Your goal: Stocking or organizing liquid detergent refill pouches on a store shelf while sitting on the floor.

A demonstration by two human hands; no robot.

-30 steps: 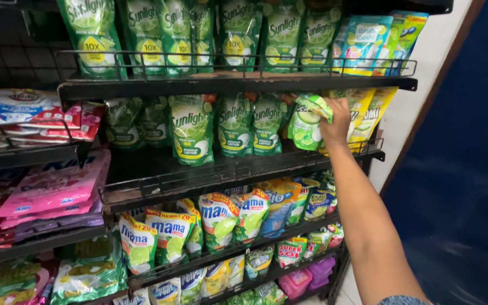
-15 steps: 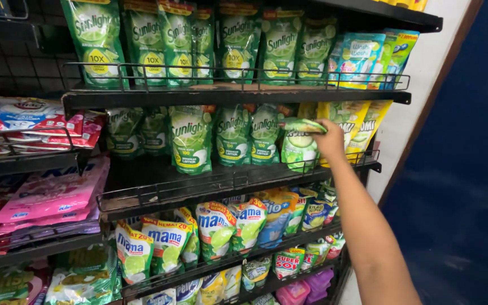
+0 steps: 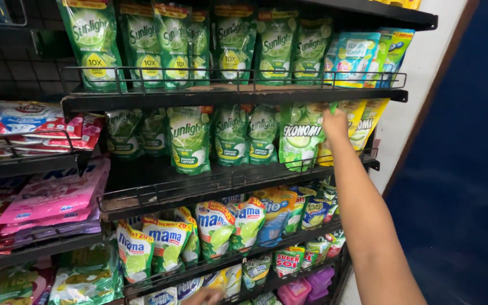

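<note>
My right hand (image 3: 334, 123) reaches up to the middle shelf (image 3: 210, 183) and grips the top corner of a light green refill pouch (image 3: 300, 144). The pouch stands upright at the shelf's front rail, between darker green pouches (image 3: 231, 135) on its left and yellow pouches (image 3: 362, 121) on its right. Only a sliver of my left hand (image 3: 201, 295) shows at the bottom edge, low in front of the bottom shelves; whether it holds anything is hidden.
A black wire shelving rack holds rows of green pouches on the top shelf (image 3: 227, 93) and mixed colourful pouches (image 3: 244, 223) on the lower shelves. Pink flat packs (image 3: 52, 195) lie on the left rack. A white post (image 3: 419, 85) and a dark blue wall (image 3: 470, 169) stand to the right.
My right hand has turned the light green pouch from tilted in the air to upright on the middle shelf. The view has shifted slightly closer.
</note>
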